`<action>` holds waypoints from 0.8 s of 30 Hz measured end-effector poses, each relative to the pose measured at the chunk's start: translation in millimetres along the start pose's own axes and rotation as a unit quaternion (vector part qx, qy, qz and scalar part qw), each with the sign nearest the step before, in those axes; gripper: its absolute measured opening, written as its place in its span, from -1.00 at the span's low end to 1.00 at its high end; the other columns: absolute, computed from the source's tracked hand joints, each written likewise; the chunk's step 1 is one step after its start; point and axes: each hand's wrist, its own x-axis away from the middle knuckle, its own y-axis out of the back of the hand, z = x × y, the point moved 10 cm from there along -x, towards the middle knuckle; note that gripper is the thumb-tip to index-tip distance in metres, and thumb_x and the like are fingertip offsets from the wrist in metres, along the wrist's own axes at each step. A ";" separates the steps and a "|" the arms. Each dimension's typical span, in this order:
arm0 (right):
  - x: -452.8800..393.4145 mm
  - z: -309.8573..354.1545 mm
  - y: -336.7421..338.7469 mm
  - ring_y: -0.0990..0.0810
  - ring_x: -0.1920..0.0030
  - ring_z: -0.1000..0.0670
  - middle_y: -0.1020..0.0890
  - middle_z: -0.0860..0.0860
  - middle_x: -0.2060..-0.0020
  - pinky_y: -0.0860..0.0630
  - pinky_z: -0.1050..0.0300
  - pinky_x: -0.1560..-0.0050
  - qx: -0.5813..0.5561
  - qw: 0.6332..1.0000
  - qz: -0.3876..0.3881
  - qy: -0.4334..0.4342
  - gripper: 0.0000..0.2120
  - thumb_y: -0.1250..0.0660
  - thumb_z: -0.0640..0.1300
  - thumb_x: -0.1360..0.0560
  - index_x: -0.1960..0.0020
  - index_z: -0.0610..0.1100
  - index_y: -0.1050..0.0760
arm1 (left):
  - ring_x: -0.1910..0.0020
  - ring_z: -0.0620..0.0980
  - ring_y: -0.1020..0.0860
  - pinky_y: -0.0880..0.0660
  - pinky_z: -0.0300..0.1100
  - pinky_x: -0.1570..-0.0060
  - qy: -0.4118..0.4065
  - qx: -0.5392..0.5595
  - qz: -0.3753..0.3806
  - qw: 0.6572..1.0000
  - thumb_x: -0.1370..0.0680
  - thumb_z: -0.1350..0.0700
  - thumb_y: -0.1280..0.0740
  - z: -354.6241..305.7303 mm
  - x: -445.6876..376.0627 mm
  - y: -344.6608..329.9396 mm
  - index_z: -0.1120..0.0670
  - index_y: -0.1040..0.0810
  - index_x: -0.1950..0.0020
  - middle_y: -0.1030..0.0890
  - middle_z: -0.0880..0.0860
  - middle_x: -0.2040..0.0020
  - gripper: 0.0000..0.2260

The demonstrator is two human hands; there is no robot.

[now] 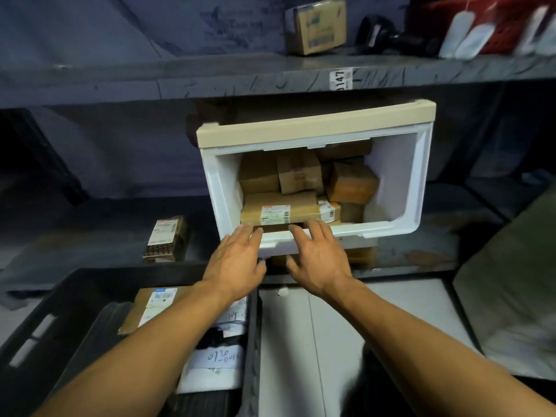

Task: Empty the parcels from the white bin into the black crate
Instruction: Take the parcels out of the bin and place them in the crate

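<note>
Reaching forward over the black crate (60, 311), which sits nearest at lower left and already holds a few parcels and paper slips, both bare arms stretch toward the shelf (406, 257). The left hand (234, 263) and the right hand (316, 260) hover just beside each other at the lower front lip of the white bin (403, 182), fingers spread and relaxed, so each grip is wide and holds nothing; the fingertips look to be at or touching the rim, though contact is hard to confirm. Beyond them the bin rests tilted on the shelf with its open face toward the camera and a beige band along its top edge. It is packed with brown cardboard parcels (301, 188) stacked loosely at odd angles, and the front one, a flat box with a white label (279, 213), lies right at the opening. My judgement is that the risk lies in that loose stack: pulling or tipping the bin by its low lip alone could let the parcels slide out early and spill onto the shelf or the floor instead of the crate, which stands off to the left rather than directly below. A lone labelled parcel (165, 239) lies on the shelf to the left, and further up another box (316, 25) sits on the higher shelf.
</note>
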 end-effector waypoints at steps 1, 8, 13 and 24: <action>-3.8 -9.1 2.2 -0.19 -0.51 -0.12 -0.30 -0.10 -0.50 -0.23 -0.05 -0.51 0.001 1.000 -0.003 -0.006 -0.41 -0.29 0.13 -0.57 -0.53 -0.01 -0.25 | -0.61 0.06 -0.09 -0.08 -0.03 -0.57 -0.003 0.002 -0.009 1.000 -0.61 -0.03 -0.26 -4.8 -10.4 0.7 0.09 -0.09 -0.62 -0.14 0.11 -0.63 -0.36; -52.1 -64.5 6.4 -0.16 -0.56 -0.14 -0.25 -0.11 -0.55 -0.28 -0.08 -0.52 -0.041 0.998 -0.031 -0.045 -0.39 -0.31 0.11 -0.57 -0.55 -0.04 -0.23 | -0.63 0.11 -0.01 -0.06 0.04 -0.59 0.020 0.026 -0.035 0.999 -0.61 -0.04 -0.28 -20.6 -84.8 0.5 0.10 -0.01 -0.64 -0.04 0.14 -0.65 -0.30; -96.7 -94.9 -4.5 -0.19 -0.54 -0.16 -0.21 -0.12 -0.55 -0.32 -0.09 -0.46 -0.128 0.988 -0.037 -0.082 -0.31 -0.34 0.05 -0.56 -0.59 -0.02 -0.12 | -0.60 0.13 -0.13 -0.15 0.04 -0.56 0.035 0.053 -0.053 0.997 -0.60 -0.03 -0.30 -20.3 -124.6 -3.1 0.14 -0.06 -0.62 -0.15 0.16 -0.62 -0.30; -192.1 -120.6 -13.4 -0.40 -0.42 -0.16 -0.43 -0.11 -0.43 -0.38 -0.04 -0.41 -0.303 0.938 -0.091 -0.144 -0.27 -0.42 -0.06 -0.50 -0.57 -0.03 -0.18 | -0.38 0.23 -0.43 -0.41 -0.01 -0.33 0.172 0.225 -0.065 0.957 -0.52 -0.04 -0.37 14.3 -199.8 -17.2 0.10 -0.25 -0.54 -0.46 0.20 -0.39 -0.36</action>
